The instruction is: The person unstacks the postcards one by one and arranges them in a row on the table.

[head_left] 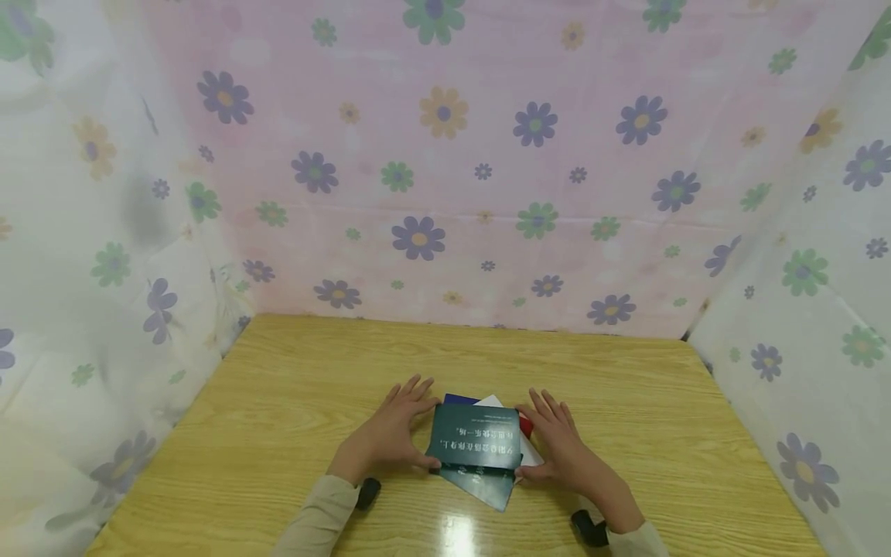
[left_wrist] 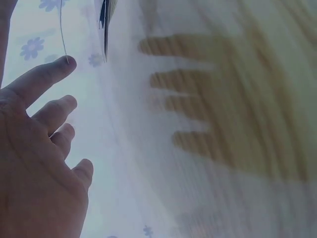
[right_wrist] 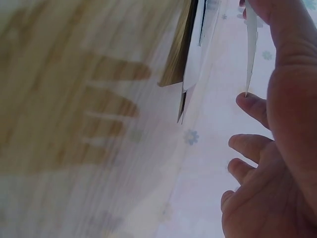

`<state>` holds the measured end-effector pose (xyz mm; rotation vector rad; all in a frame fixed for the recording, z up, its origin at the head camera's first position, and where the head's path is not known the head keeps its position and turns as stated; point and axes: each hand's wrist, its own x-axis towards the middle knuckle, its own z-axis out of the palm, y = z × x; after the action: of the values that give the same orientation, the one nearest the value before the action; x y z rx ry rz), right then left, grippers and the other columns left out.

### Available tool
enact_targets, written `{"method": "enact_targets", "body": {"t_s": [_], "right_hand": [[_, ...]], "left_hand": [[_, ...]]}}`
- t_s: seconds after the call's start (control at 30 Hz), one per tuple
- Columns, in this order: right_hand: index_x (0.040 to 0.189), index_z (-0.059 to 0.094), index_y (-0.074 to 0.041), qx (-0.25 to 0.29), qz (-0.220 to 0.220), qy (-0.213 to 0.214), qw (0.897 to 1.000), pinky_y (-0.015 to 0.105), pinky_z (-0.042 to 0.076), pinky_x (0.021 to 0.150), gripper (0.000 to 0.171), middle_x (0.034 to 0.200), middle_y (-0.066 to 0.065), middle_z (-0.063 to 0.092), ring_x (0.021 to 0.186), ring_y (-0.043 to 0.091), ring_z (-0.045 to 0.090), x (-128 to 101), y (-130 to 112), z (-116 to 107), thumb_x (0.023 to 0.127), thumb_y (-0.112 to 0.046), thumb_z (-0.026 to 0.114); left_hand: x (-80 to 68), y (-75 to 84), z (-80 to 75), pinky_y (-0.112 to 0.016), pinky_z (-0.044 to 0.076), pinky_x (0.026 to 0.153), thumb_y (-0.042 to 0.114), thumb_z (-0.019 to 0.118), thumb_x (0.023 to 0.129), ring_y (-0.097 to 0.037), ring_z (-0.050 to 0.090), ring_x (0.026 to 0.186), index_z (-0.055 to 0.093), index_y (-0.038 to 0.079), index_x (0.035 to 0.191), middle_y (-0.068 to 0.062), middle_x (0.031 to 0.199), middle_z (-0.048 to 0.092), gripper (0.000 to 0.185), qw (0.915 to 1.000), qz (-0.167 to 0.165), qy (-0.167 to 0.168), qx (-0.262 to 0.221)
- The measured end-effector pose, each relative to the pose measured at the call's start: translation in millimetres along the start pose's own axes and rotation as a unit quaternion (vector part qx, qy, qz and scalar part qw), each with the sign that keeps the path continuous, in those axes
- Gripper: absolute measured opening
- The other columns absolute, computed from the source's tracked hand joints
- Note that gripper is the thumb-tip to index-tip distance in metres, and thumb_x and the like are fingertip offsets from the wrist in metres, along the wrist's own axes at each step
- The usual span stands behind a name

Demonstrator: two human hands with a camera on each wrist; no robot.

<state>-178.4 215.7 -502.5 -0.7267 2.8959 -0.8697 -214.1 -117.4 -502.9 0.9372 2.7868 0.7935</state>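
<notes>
Tabletop [head_left: 278, 433]: wood-grain, glossy, reflective. Dark green booklets [head_left: 476, 437]: smooth card covers, slight sheen. Flowered backdrop [head_left: 445, 193]: thin matt cloth.

A wooden table [head_left: 278, 402] carries everything. A small stack of cards [head_left: 480, 452] lies near its front edge, the dark green one on top.

A glossy wooden table [head_left: 278, 402] stands enclosed by flower-printed cloth [head_left: 445, 155] on three sides.
</notes>
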Motion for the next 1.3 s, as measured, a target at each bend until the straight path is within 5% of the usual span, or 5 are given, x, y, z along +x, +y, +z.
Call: {"method": "enact_targets", "body": {"t_s": [0.63, 1.3], "right_hand": [[0.145, 0.051, 0.001, -0.023, -0.018, 0.024, 0.999, 0.076, 0.008, 0.117, 0.098, 0.162, 0.03, 0.027, 0.151, 0.053, 0.017, 9.4, 3.9, -2.6, 0.064, -0.03, 0.098], [0.146, 0.048, 0.003, -0.058, -0.009, 0.021, 0.998, 0.07, 0.007, 0.12, 0.099, 0.162, 0.03, 0.027, 0.152, 0.05, 0.015, 28.2, 8.5, -9.6, 0.067, -0.031, 0.096]], "left_hand": [[5.8, -5.7, -3.0, -0.072, 0.016, 0.119, 0.042, 0.093, 0.067, -0.05, 0.015, 0.153, 0.051, 0.001, 0.148, -0.026, 0.164, 0.028, 0.1, 0.9985, 0.051, 0.011, -0.017], [24.5, -11.0, -11.3, -0.075, 0.013, 0.118, 0.036, 0.091, 0.072, -0.051, 0.013, 0.153, 0.044, 0.001, 0.152, -0.026, 0.165, 0.025, 0.1, 0.9982, 0.045, 0.021, -0.034]]}}
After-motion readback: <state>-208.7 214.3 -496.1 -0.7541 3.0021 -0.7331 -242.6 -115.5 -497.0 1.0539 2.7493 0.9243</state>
